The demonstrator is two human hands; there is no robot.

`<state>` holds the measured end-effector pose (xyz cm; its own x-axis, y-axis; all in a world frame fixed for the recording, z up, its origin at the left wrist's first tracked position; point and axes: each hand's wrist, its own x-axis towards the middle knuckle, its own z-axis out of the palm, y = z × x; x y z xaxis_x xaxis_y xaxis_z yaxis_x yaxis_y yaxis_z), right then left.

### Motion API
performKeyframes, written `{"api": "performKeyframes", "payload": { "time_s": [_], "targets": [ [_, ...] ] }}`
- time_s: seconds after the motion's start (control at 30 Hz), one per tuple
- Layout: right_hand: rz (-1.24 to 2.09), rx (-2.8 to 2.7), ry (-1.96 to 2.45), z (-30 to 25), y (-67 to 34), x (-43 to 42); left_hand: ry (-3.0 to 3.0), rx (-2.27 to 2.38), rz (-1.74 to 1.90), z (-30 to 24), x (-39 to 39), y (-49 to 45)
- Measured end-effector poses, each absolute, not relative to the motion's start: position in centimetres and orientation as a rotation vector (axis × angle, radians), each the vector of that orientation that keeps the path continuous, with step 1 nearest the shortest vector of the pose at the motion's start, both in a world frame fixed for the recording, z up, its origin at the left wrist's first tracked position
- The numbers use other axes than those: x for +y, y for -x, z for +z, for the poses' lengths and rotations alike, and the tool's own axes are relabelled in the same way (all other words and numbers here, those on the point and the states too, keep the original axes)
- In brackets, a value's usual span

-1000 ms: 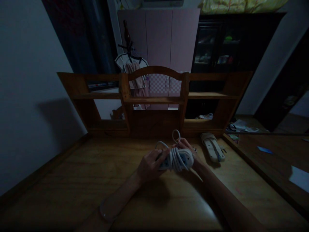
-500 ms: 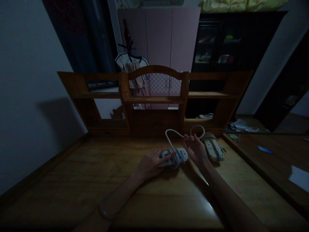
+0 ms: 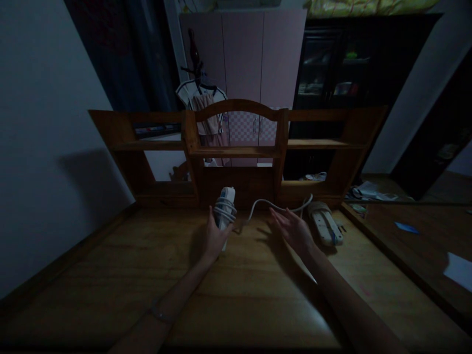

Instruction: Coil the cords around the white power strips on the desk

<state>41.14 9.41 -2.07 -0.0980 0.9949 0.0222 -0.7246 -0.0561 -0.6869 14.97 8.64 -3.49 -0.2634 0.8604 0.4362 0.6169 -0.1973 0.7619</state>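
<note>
The left hand [image 3: 215,240] is closed round a white power strip [image 3: 229,193], thumb on one side and fingers on the other, and the strip slants with its far end pointing toward the desk's wooden hutch [image 3: 236,153]. From where I stand I can't tell whether its near end rests on the desk [image 3: 165,275]. A pale cord [image 3: 225,210] is wound several times about its middle, and a loose length of it trails off to the right in a wavy line. The right hand [image 3: 296,232] is spread open, palm partly turned up, its fingers stretched out just beside that loose length; whether they touch it, I can't make out. Near the right hand, over to its right, a second power strip [image 3: 328,230] lies on the desk, its own cord bundled round the far end. Past the desk's right edge I see a blue card [image 3: 406,227] and a sheet of white paper [image 3: 459,270]. Behind the hutch, a white T-shirt [image 3: 186,93] with dark trim hangs in front of a pink wardrobe [image 3: 241,59]
</note>
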Motion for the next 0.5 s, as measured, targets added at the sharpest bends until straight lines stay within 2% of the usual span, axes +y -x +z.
{"api": "performKeyframes", "payload": {
  "time_s": [0.3, 0.4, 0.5],
  "targets": [
    [1.879, -1.159, 0.739, -3.5, -37.6, 7.5, -1.897, 1.342, 1.601, -2.9, 7.1, -16.4],
    [2.05, -1.208, 0.665, -4.0, -36.6, 6.8, -2.106, 1.107, 1.52, -2.5, 5.9, -16.9],
    [2.025, -1.201, 0.583, -3.9, -35.8, 6.6, -2.306, 0.921, 1.391, -2.2, 4.7, -17.3]
  ]
}}
